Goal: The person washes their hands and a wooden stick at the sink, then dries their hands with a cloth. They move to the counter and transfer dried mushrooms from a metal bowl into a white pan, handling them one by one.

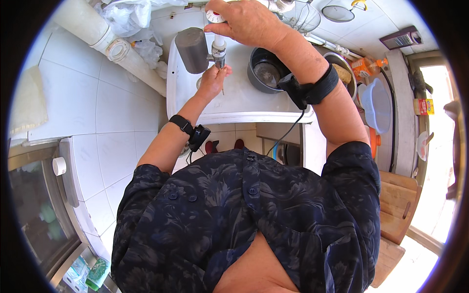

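Observation:
At the top, my right hand [249, 23] has its thumb and fingers around the white, red-centred knob [215, 16] of a tap. Below it, my left hand [213, 81] is at the tap's metal spout [218, 55], fingers bent just under it; whether they grip anything is not plain. A dark grey cylinder [193, 50] is attached to the tap's left side. Beneath lies a white sink [234, 118], and a dark round pot [266, 71] stands in it, right of my left hand. A thin thing shows below my left fingers, too small to name.
White pipes [124, 55] and plastic bags [126, 18] are at the upper left. Wire strainers [300, 16] hang at the top. A blue plastic basket [377, 106], an orange bottle [364, 67] and wooden cutting boards [397, 205] stand along the right.

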{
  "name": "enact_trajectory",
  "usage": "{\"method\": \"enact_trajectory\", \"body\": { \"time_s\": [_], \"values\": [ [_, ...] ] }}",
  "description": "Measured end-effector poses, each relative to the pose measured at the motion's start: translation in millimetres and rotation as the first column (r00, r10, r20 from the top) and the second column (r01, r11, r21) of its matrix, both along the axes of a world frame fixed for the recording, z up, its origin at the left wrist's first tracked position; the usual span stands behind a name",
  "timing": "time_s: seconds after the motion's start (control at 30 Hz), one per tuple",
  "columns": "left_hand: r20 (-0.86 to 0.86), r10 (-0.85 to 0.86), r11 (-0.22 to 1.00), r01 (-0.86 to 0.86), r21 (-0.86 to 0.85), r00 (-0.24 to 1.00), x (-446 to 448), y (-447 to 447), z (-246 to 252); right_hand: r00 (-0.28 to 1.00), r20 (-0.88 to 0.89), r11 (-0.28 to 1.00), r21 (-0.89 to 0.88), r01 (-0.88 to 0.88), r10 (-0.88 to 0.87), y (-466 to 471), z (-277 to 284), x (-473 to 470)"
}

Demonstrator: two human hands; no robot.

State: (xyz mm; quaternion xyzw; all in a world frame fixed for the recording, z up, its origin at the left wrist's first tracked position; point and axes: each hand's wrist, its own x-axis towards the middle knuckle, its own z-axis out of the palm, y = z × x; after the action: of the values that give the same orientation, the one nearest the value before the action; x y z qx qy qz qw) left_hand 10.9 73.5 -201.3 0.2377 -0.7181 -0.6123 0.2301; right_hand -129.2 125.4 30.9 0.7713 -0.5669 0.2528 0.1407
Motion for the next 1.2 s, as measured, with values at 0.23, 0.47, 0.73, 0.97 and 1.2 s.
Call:
{"method": "enact_trajectory", "body": {
  "time_s": [0.23, 0.47, 0.73, 0.97, 1.2],
  "values": [
    [0.048, 0.022, 1.0, -0.021, -0.02, 0.999, 0.1, -1.3, 4.5, 0.999, -0.008, 0.997, 0.069, 0.042, -0.042, 0.7, 2.3, -0.5],
    [-0.035, 0.132, 0.985, -0.135, -0.107, 0.991, 12.4, -3.4, 0.2, 0.999, 0.03, 0.998, 0.04, 0.043, -0.044, 1.8, -0.8, 0.2],
    [-0.158, 0.459, 0.844, -0.374, 0.384, 0.874, 42.4, 12.7, -11.2, 0.997, 0.035, 0.997, 0.031, 0.074, -0.075, 2.9, -2.9, 1.5],
    [-0.162, 0.67, 0.562, -0.352, 0.749, 0.724, 95.5, -0.4, 5.8, 0.996, 0.049, 0.996, 0.044, 0.078, -0.08, 2.1, -3.4, 3.3],
    [-0.249, 0.694, 0.61, -0.368, 0.702, 0.675, 136.5, -16.4, 30.7, 0.995, 0.057, 0.996, 0.037, 0.083, -0.085, 2.9, -3.4, 4.0]
  ]
}}
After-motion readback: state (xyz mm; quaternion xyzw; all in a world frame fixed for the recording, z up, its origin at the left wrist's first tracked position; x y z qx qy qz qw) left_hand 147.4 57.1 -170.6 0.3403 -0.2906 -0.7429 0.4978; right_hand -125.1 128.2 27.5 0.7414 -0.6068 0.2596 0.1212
